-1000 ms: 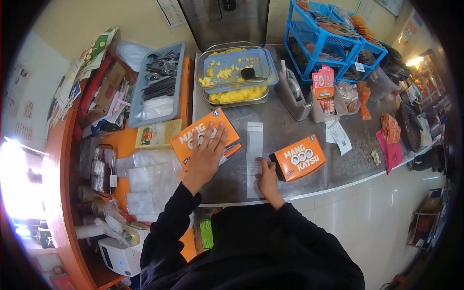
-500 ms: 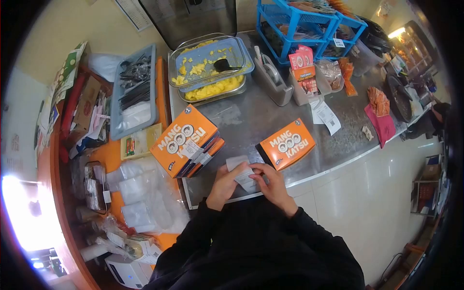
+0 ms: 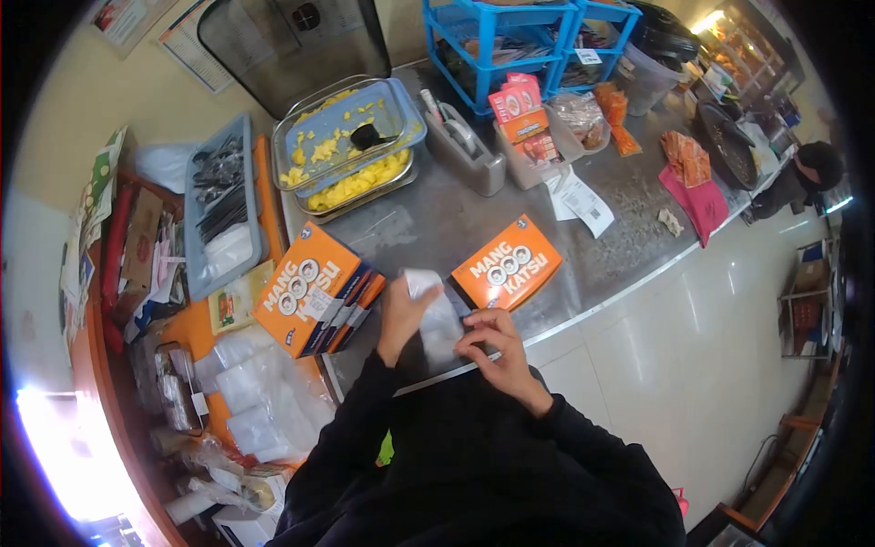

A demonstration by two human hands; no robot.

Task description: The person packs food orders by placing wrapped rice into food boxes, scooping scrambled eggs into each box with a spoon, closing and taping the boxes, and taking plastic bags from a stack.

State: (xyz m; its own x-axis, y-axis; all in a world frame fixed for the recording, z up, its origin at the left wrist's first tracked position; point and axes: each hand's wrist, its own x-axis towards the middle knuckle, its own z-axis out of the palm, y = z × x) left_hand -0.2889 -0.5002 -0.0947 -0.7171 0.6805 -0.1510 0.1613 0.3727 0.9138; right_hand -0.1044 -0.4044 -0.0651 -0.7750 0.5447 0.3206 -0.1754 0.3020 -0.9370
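Note:
A whitish receipt stretches over the steel counter's front edge, its surface blurred so that no print can be read. My left hand is closed on its upper left side, thumb on top. At the lower right edge of the paper, my right hand has its thumb and fingers curled in a loose pinch. An orange "Mang Katsu" box sits just beyond my right hand. To the left of my left hand, orange boxes with the same print are stacked; a printed slip lies on the top one.
Glass trays with yellow food stand at the back left, beside a blue cutlery tray. A grey tape dispenser, blue racks and printed slips lie further back. Plastic bags cover the left side.
My hands have moved apart, the left one leftward. The receipt, folded with print showing before, is now spread out between them. The camera view has shifted, and a person shows more at far right.

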